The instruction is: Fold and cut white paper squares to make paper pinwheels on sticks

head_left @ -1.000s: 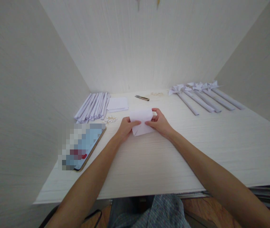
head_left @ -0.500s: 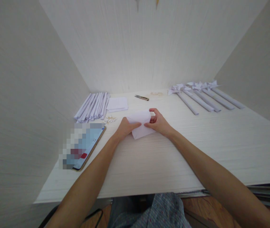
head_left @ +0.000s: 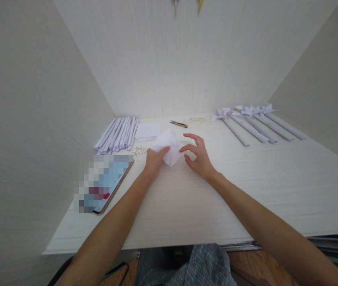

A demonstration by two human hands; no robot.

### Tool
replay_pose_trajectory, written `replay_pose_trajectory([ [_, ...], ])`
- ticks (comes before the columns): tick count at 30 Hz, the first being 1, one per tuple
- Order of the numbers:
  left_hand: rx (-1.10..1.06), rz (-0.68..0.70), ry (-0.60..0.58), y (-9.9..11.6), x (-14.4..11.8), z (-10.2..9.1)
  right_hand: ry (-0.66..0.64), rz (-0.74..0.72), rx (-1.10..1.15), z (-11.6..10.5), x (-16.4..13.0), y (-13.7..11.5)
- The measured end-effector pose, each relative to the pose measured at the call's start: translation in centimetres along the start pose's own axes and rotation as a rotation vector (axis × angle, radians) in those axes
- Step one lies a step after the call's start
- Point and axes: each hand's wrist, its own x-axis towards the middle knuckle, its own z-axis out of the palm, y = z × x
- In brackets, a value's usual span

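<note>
While the left hand point(head_left: 154, 158) pinches the folded paper point(head_left: 168, 146) at its left corner, the right hand point(head_left: 198, 158) has let go since half a second ago; its fingers are spread, hovering just beside it. The paper now sits mid-table point(head_left: 246, 190) as a diamond, corners pointing away and toward the person, long axis roughly front-to-back. Looks like a regrip.

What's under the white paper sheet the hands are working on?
The folded paper sheet lies on the white table, pinned by the left hand; the right hand hovers beside it, open. Anything beneath the sheet is covered and cannot be seen.
</note>
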Motion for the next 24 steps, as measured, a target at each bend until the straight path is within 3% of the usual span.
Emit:
replay_pose_trajectory([
  [4, 0.015, 0.024, -0.023, 0.1, -0.4, 0.1, -0.012, -0.057, -0.081, 0.7, -0.1, -0.5],
  [17, 0.045, 0.049, -0.078, -0.1, -0.8, 0.5, 0.109, 0.342, 0.245, 1.6, 0.1, 0.4],
  [24, 0.098, 0.100, -0.125, -0.2, -0.8, 0.4, 0.102, 0.385, 0.235, 1.6, 0.2, 0.5],
])
